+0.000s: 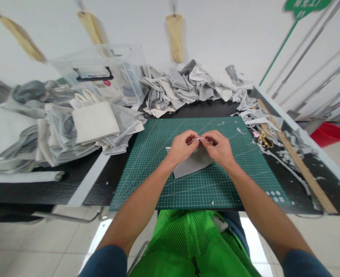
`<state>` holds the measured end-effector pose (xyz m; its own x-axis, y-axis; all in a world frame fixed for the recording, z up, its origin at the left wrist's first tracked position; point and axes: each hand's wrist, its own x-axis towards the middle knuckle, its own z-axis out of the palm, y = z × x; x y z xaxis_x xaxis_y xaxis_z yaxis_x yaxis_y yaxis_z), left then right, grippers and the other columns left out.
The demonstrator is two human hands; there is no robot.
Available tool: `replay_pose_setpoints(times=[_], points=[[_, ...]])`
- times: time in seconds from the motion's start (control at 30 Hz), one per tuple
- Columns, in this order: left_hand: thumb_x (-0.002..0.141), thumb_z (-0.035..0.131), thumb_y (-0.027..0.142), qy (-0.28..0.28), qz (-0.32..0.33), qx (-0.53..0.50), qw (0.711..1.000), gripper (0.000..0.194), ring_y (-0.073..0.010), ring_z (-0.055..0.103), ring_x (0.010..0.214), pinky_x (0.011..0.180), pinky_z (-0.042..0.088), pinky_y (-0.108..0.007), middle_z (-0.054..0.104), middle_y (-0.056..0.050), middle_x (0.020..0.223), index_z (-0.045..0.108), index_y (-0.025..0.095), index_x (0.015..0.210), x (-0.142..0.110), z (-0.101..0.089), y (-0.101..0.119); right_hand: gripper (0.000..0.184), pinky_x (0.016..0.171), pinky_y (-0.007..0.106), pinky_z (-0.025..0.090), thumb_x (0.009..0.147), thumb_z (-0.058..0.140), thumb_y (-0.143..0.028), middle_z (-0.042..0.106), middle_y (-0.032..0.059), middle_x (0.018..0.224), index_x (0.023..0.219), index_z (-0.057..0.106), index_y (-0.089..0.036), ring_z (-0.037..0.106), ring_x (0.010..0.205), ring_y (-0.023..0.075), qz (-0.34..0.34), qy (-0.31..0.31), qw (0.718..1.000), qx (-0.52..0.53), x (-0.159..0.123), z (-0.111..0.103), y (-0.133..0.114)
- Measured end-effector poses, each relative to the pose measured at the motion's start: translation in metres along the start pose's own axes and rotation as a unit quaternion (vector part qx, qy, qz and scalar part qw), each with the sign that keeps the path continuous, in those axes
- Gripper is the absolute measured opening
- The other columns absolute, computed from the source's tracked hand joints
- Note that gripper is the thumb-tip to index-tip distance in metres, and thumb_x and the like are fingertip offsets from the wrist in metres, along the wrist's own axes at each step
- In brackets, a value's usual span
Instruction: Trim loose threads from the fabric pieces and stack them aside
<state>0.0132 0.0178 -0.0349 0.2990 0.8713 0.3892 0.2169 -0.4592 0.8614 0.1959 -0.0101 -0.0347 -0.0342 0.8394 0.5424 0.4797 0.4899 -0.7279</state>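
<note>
Pinching the grey cloth [190, 168] by its edge, fingertips nearly closed, left hand [180, 148] and right hand [221, 149] could lose it if either tugs unevenly

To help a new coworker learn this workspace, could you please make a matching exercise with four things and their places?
Things
1. Grey cloth piece
2. Gold-handled scissors
3. Clear plastic box
4. Red container

Places
A. Past the right edge of the black table
B. At the fingertips of the left hand and right hand, over the green mat
C. Behind the cloth pile on the left
D. Just right of the mat, near the long wooden strip

Right pairs: 1-B, 2-D, 3-C, 4-A
</note>
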Motion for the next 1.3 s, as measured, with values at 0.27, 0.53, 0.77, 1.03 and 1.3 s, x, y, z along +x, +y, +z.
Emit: replay_pose_setpoints(times=[0.27,0.53,0.77,1.03,1.3], points=[[0.092,0.061,0.03,0.005,-0.016,-0.021,1.0,0.017,-0.0141,0.057,0.073,0.072,0.046,-0.028,0.065,0.0,0.076,0.069,0.019,0.082,0.0,0.0,0.008,0.024,0.066,0.032,0.046,0.096,0.062,-0.043,0.067,0.002,0.079,0.089,0.07,-0.021,0.056,0.07,0.0161,0.075,0.006,0.995,0.062,0.0,0.001,-0.002],[0.086,0.071,0.038,0.05,-0.073,-0.089,0.992,0.022,-0.0134,0.056,0.068,0.064,0.044,-0.027,0.067,-0.001,0.073,0.07,0.018,0.079,0.004,-0.001,-0.001,0.033,0.081,0.038,0.055,0.09,0.063,-0.029,0.067,0.0076,0.107,0.122,0.059,-0.023,0.061,0.085,0.0195,0.051,0.027,0.998,0.034,-0.002,-0.003,0.014],[0.086,0.075,0.038,0.042,-0.07,-0.128,0.988,0.02,-0.0147,0.062,0.076,0.072,0.047,-0.029,0.074,-0.003,0.084,0.077,0.018,0.091,0.005,-0.003,-0.003,0.061,0.1,0.05,0.055,0.097,0.054,-0.027,0.066,0.0144,0.127,0.157,0.042,-0.025,0.065,0.11,0.0273,-0.041,0.005,0.998,-0.057,-0.002,-0.002,0.023],[0.09,0.068,0.043,0.051,-0.09,-0.074,0.992,0.028,-0.0156,0.059,0.072,0.068,0.043,-0.029,0.073,-0.002,0.076,0.078,0.018,0.082,0.005,-0.005,-0.004,0.055,0.092,0.045,0.06,0.102,0.055,-0.035,0.075,0.0113,0.119,0.155,0.045,-0.024,0.072,0.101,0.026,-0.026,-0.006,0.997,-0.076,-0.003,-0.007,0.014],[0.091,0.066,0.038,0.038,-0.089,-0.058,0.994,0.026,-0.0164,0.064,0.076,0.071,0.045,-0.029,0.077,-0.002,0.081,0.08,0.018,0.081,0.003,-0.004,0.001,0.034,0.091,0.042,0.062,0.1,0.064,-0.038,0.076,0.0118,0.12,0.13,0.071,-0.023,0.073,0.103,0.0252,-0.122,-0.003,0.988,-0.094,-0.003,-0.008,-0.001]])
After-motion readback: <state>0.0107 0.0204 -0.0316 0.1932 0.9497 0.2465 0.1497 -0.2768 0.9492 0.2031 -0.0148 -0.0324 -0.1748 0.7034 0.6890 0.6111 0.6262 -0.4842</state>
